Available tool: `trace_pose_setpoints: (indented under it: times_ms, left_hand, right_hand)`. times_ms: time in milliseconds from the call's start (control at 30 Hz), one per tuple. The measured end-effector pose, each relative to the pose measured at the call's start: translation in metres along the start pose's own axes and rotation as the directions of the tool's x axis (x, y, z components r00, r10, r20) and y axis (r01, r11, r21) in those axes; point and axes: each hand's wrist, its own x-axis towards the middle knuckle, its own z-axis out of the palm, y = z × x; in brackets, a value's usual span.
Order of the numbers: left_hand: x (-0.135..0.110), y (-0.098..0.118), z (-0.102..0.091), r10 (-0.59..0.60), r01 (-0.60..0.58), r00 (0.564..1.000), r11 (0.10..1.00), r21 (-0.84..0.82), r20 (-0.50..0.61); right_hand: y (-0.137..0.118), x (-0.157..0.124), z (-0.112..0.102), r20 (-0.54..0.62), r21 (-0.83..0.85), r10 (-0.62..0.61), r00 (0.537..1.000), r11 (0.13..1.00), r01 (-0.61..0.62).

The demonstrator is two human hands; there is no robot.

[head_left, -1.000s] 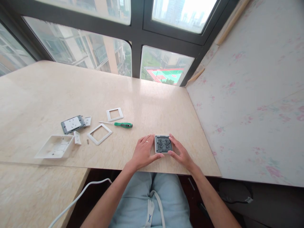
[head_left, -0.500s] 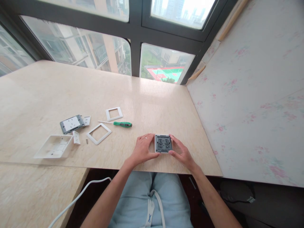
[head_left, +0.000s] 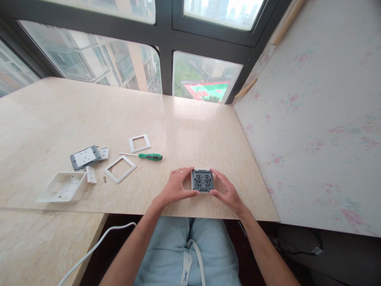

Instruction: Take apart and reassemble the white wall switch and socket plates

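A square wall switch (head_left: 203, 181) with a dark grey face and a white body lies near the front edge of the table, its face up. My left hand (head_left: 175, 186) grips its left side, thumb at the near corner and fingers at the far one. On the opposite side, my right hand (head_left: 228, 190) holds it in the same way. A screwdriver (head_left: 154, 157) with a green handle lies beyond my left hand. Two white frames, a near one (head_left: 131, 170) and a far one (head_left: 145, 147), rest on either side of its shaft.
On the left stand an open white mounting box (head_left: 53, 197) and a socket module (head_left: 85, 158) with a grey rim. Small white covers (head_left: 91, 175) and a tiny screw (head_left: 104, 179) lie near them. A papered wall (head_left: 312, 139) bounds the right, windows the back. A white cable (head_left: 98, 248) hangs at lower left.
The view has shifted slightly, so the loose parts appear a little further left. Both hands keep their hold on the wall switch, which looks much the same.
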Motion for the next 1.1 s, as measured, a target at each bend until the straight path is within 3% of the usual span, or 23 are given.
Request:
trace_pose_setpoints:
  times_ms: [467, 900, 1100]
  left_hand:
    - [0.0, 0.002, 0.004, -0.035, 0.036, 0.998, 0.999, 0.015, -0.048]
    - [0.003, 0.003, 0.003, -0.116, 0.114, 0.993, 0.992, -0.055, -0.023]
    - [0.003, 0.004, 0.002, -0.124, 0.122, 0.992, 0.989, -0.078, -0.01]
  right_hand:
    - [0.008, 0.001, 0.001, 0.011, 0.09, 0.045, 0.999, 0.995, -0.045]
    - [0.022, 0.004, 0.012, 0.017, 0.372, 0.035, 0.999, 0.928, -0.039]
    - [0.015, 0.006, 0.013, 0.04, 0.338, 0.037, 0.999, 0.94, -0.049]
